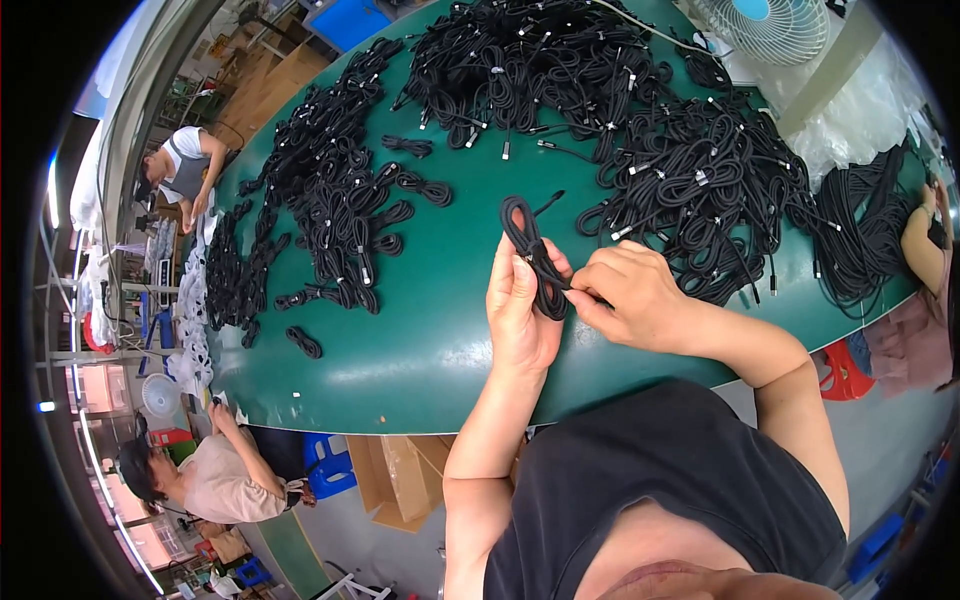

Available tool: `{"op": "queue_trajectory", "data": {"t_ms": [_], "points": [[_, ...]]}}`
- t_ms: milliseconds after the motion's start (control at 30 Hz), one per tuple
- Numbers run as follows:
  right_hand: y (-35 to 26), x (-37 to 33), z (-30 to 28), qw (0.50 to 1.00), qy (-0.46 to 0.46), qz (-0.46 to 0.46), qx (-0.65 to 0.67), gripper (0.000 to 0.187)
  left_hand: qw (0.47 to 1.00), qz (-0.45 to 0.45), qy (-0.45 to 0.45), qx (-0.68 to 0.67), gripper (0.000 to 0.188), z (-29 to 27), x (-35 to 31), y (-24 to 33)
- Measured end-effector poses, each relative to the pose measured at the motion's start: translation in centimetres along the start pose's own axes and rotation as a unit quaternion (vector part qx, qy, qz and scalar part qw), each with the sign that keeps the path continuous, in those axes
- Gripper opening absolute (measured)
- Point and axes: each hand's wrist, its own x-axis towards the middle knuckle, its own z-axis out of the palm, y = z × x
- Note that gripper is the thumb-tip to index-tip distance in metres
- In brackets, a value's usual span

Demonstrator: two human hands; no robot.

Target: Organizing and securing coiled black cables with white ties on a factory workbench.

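Observation:
My left hand (522,305) holds a coiled black cable (541,262) upright above the green table, its fingers and thumb wrapped round the bundle. One dark cable end sticks out at the upper right of the coil. My right hand (630,298) is beside it, thumb and forefinger pinched at the coil's lower right side. What the pinch holds looks like a thin dark piece at the coil, partly hidden by the fingers. Close by on the right lies a heap of black cables (700,180) with pale metal plugs.
Coiled cables (345,215) cover the left of the green table (420,340), with another large heap (530,60) at the far side. A fan (765,30) stands far right. Two people sit at the left; another person's arm (925,240) is at the right edge beside long cables (865,230).

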Motion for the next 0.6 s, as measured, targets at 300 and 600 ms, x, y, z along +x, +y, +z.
{"op": "queue_trajectory", "data": {"t_ms": [300,600], "points": [[-1.2,0.7,1.4,0.988,0.049,0.127,0.072,0.015,0.999,0.022,0.028,-0.024,0.045,1.0,-0.9,-1.4],[-0.9,0.7,0.4,0.979,-0.001,0.169,0.114,0.012,0.996,0.055,0.071,-0.026,0.046,0.6,0.0,-1.0]]}}
